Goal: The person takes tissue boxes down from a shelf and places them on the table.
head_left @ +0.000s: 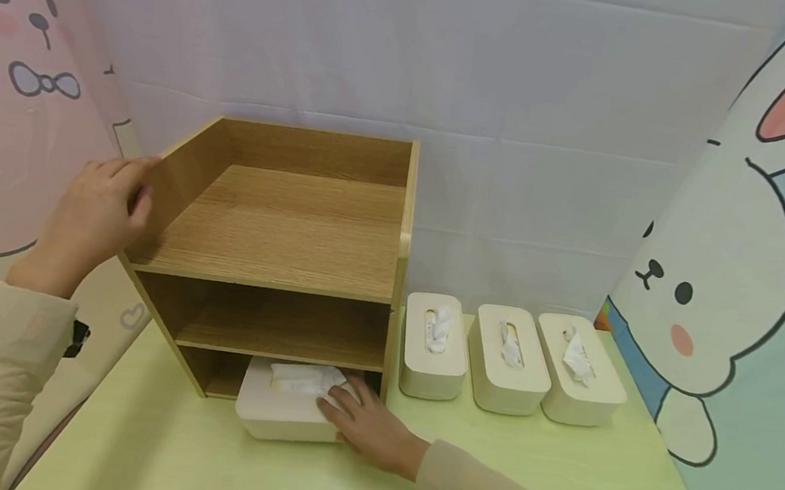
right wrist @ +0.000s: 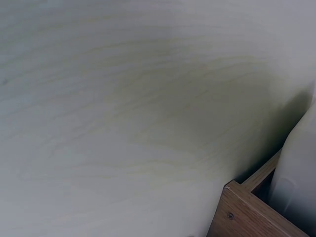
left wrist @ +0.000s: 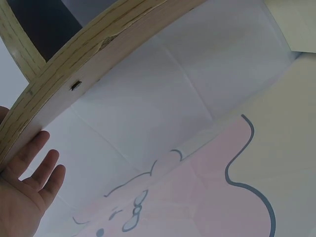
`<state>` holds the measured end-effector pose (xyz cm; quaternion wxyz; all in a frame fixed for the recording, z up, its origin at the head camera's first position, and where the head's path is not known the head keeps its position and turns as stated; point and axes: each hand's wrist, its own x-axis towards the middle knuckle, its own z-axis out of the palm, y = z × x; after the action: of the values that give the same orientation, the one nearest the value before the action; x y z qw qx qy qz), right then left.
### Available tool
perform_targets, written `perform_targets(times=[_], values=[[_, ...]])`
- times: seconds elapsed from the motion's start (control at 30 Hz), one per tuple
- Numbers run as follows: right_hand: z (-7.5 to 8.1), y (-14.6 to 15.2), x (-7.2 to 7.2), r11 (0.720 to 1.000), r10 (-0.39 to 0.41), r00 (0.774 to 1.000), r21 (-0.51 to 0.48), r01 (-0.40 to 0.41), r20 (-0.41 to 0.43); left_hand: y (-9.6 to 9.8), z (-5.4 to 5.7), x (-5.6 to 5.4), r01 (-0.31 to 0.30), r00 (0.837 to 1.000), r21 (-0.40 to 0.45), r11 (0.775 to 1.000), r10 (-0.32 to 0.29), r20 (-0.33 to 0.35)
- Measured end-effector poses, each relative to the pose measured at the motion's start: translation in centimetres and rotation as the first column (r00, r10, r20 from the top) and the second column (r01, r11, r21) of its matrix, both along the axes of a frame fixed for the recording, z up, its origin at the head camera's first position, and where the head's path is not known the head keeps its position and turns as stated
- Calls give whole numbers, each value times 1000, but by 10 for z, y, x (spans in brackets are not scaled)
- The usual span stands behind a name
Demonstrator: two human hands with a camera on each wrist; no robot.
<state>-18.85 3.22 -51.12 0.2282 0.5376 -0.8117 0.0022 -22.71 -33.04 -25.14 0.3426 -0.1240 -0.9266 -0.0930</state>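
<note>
A wooden shelf unit (head_left: 280, 230) with an open top tray and two compartments below stands on the table. My left hand (head_left: 101, 205) grips the top edge of its left side panel; in the left wrist view the fingers of that hand (left wrist: 29, 190) lie along the panel's outer face. A white tissue box (head_left: 285, 429), a tissue lying on its top, sits partly inside the bottom compartment, its front sticking out. Over that box's right end rests my right hand (head_left: 375, 426), fingers spread and fairly straight on the lid. The right wrist view does not show the hand.
Three more white tissue boxes, a left one (head_left: 433, 367), a middle one (head_left: 507, 386) and a right one (head_left: 576, 401), stand in a row right of the shelf on the light green table (head_left: 201, 463). A pale curtain (head_left: 552, 134) hangs behind, with cartoon-printed cloth at both sides.
</note>
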Motion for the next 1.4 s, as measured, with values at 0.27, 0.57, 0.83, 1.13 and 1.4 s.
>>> perform_targets(times=[0.27,0.57,0.83,1.13,1.4], values=[[0,12,7,998,28,1000,-50,-28,0,0,0,-1,10,1000,-8,1000,-10,-19],[1,20,16,990,97,992,-91,-104,-77,0,-1,-2,12,999,-9,1000,-13,-47],[5,32,26,988,135,988,-69,-141,-81,0,-1,-2,26,998,-13,1000,-26,-58],[6,46,36,981,184,978,-49,-189,-99,0,0,-1,22,999,-16,1000,-22,-45],[1,64,43,978,199,973,-33,-204,-115,0,0,-1,22,998,-19,1000,-23,-50]])
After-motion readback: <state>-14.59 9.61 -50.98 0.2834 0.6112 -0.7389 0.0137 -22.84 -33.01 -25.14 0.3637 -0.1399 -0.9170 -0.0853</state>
